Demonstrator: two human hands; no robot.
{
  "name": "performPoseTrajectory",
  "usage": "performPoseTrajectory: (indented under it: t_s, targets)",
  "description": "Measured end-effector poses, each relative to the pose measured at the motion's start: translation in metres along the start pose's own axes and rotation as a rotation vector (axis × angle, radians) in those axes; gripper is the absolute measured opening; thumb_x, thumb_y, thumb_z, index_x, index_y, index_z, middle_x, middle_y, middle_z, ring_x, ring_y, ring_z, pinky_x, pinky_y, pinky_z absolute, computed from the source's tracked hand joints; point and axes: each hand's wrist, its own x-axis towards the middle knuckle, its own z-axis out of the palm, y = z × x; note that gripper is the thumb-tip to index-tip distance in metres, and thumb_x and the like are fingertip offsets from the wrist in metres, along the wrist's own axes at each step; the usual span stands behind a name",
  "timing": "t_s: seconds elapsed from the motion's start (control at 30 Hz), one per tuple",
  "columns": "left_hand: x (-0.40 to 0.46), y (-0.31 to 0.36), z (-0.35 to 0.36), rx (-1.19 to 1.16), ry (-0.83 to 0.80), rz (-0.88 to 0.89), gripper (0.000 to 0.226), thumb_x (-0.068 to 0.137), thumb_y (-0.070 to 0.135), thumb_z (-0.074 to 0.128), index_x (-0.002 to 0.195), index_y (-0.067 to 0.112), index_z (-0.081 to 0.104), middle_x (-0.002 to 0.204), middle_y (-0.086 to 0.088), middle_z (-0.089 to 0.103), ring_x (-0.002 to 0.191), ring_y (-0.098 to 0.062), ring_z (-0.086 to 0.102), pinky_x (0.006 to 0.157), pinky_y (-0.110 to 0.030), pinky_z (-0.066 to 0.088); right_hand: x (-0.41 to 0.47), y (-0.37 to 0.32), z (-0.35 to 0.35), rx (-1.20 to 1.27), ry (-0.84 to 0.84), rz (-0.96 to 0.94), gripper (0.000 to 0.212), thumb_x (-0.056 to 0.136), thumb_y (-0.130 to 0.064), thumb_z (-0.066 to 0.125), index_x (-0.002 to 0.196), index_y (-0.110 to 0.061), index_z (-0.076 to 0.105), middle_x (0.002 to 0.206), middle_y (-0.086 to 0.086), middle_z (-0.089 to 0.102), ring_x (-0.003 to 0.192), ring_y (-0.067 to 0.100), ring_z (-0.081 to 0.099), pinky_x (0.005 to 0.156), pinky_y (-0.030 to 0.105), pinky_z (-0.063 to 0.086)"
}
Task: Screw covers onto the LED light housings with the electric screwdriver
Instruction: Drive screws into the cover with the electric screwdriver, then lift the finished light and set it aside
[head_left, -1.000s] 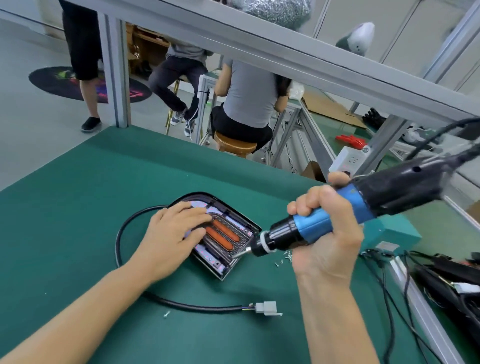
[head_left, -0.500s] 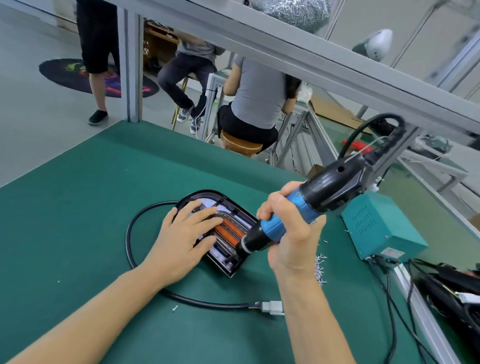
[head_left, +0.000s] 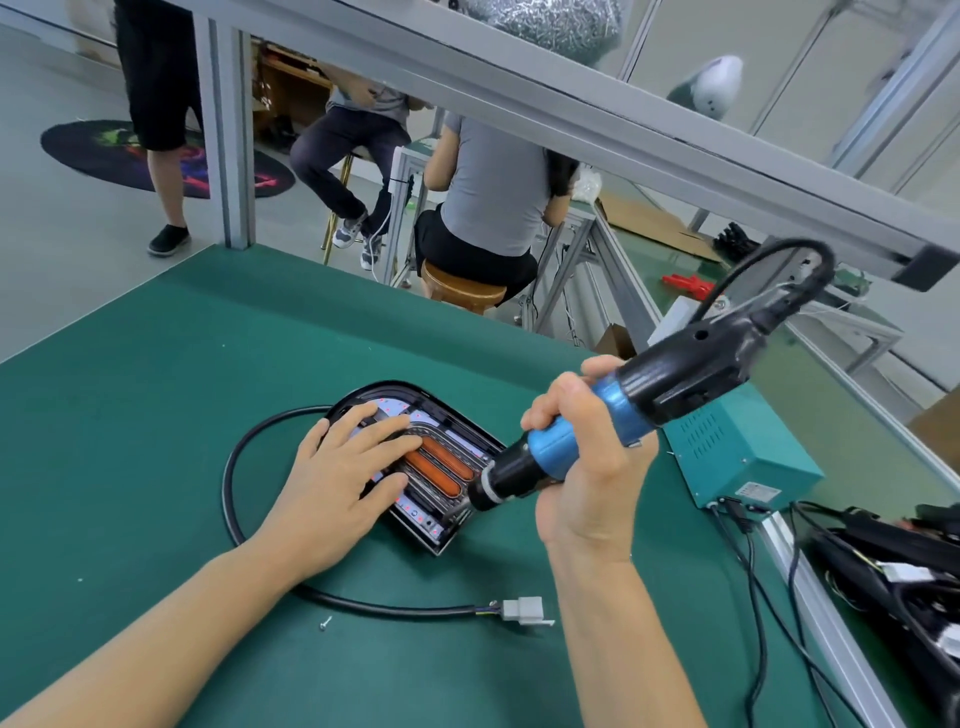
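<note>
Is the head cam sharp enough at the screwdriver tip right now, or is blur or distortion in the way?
Head view: lighting even, no harsh glare on the LED light housing. The electric screwdriver in the right hand is fairly sharp, but its tip is small and dark against the housing. Wide-angle distortion slants the frame rail; the lamp above is motion-blurred.

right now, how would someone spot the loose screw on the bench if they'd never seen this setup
Start at the green bench mat and follow the black cable that loops from the light housing toward its white connector. Just nearer than the cable lies the loose screw, tiny and silver, alone on bare mat.
</note>
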Motion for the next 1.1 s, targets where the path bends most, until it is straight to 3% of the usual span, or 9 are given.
performPoseTrajectory:
  t_s: [0.1,0.2,0.3,0.4,0.53,0.73,0.83,1.0,1.1]
  targets:
    - [-0.001,0.001,-0.001,0.0,0.004,0.001,0.042,0.093,0.044,0.038,0.132,0.037,0.05,0.143,0.026,0.034,0.137,0.006,0.008,0.116,-0.033,-0.002,0.007,-0.017,-0.017,-0.006,0.099,-0.042,0.021,0.076,-0.005,0.064,0.091,-0.017,0.056,0.061,0.001,0.052,0.049,0.016,0.049,0.053,0.026,0.044]
    - [-0.003,0.004,-0.004,-0.005,0.044,0.005,0.044,0.093,0.046,0.042,0.134,0.033,0.05,0.144,0.019,0.037,0.139,0.001,0.014,0.117,-0.034,0.001,0.015,-0.04,-0.05,-0.105,0.194,-0.078,0.024,0.08,-0.021,0.072,0.098,-0.021,0.057,0.074,0.0,0.057,0.048,0.013,0.051,0.051,0.024,0.046]
    - [-0.01,0.009,-0.011,-0.014,0.129,0.084,0.056,0.084,0.054,0.037,0.128,0.025,0.058,0.14,0.012,0.044,0.136,-0.009,0.027,0.113,-0.037,0.013,0.023,-0.064,-0.092,-0.365,0.275,-0.032,0.04,0.075,-0.05,0.079,0.096,-0.03,0.051,0.08,-0.005,0.058,0.045,0.011,0.053,0.046,0.024,0.048]
    - [-0.018,0.016,-0.013,0.007,0.146,0.173,0.05,0.086,0.051,0.041,0.119,0.022,0.065,0.134,0.009,0.052,0.132,-0.012,0.034,0.11,-0.035,0.018,0.028,-0.072,-0.135,-0.661,0.3,0.068,0.036,0.086,-0.047,0.068,0.111,-0.03,0.048,0.075,-0.012,0.061,0.044,0.008,0.056,0.046,0.027,0.049]
    - [-0.028,0.029,-0.01,-0.028,0.136,0.283,0.048,0.092,0.058,0.037,0.103,0.024,0.069,0.112,0.012,0.059,0.112,-0.011,0.046,0.1,-0.025,0.026,0.029,-0.053,-0.178,-1.025,0.216,0.335,0.038,0.086,-0.048,0.067,0.114,-0.027,0.05,0.085,-0.005,0.061,0.051,0.014,0.062,0.061,0.035,0.054]
    - [-0.042,0.033,-0.001,-0.001,-0.005,0.426,0.031,0.081,0.054,0.057,0.087,0.026,0.068,0.091,0.015,0.056,0.087,-0.003,0.045,0.076,-0.025,0.036,0.025,-0.008,-0.202,-1.542,0.03,0.634,0.051,0.096,-0.05,0.052,0.123,-0.009,0.039,0.111,0.016,0.06,0.097,0.035,0.06,0.083,0.041,0.048]
    - [-0.046,0.029,-0.004,0.013,-0.012,0.429,0.025,0.077,0.05,0.063,0.087,0.027,0.068,0.091,0.016,0.054,0.084,-0.003,0.045,0.075,-0.024,0.037,0.028,0.004,-0.203,-1.776,-0.032,0.631,0.057,0.099,-0.053,0.043,0.131,-0.007,0.037,0.127,0.021,0.054,0.113,0.038,0.056,0.086,0.04,0.043]
    - [-0.05,0.023,-0.007,0.12,-0.064,0.461,0.018,0.075,0.049,0.063,0.077,0.031,0.064,0.08,0.018,0.052,0.079,-0.004,0.044,0.07,-0.02,0.033,0.029,0.015,-0.2,-2.04,-0.096,0.573,0.056,0.1,-0.057,0.035,0.131,-0.011,0.039,0.13,0.015,0.053,0.117,0.032,0.053,0.08,0.035,0.043]
    - [-0.049,0.022,-0.007,0.136,-0.103,0.456,0.017,0.078,0.047,0.06,0.072,0.032,0.064,0.075,0.018,0.053,0.077,-0.001,0.043,0.069,-0.016,0.031,0.034,0.01,-0.197,-2.264,-0.145,0.545,0.06,0.098,-0.062,0.032,0.133,-0.015,0.045,0.136,0.009,0.05,0.126,0.027,0.047,0.096,0.035,0.042]
